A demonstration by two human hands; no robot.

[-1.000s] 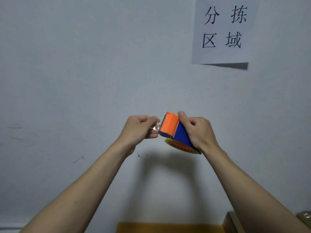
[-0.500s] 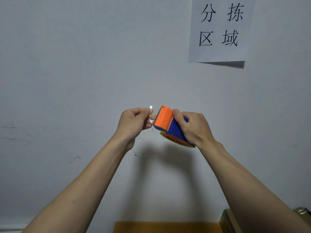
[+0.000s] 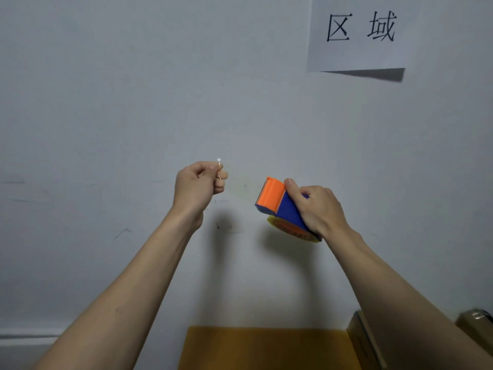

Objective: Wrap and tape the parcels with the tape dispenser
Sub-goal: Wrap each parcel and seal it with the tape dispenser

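wall (image 3: 133, 102): grey, scuffed | paper sign (image 3: 360, 33): upper right, black characters | yellow surface (image 3: 261, 348): bottom edge

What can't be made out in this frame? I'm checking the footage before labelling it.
- Head view: the paper sign is cut off by the top edge.
- The clear tape between the left hand and the tape dispenser is too faint to trace.
- The right hand hides the dispenser's rear.
- The yellow surface and the boxes are cut off by the bottom edge and the right arm.
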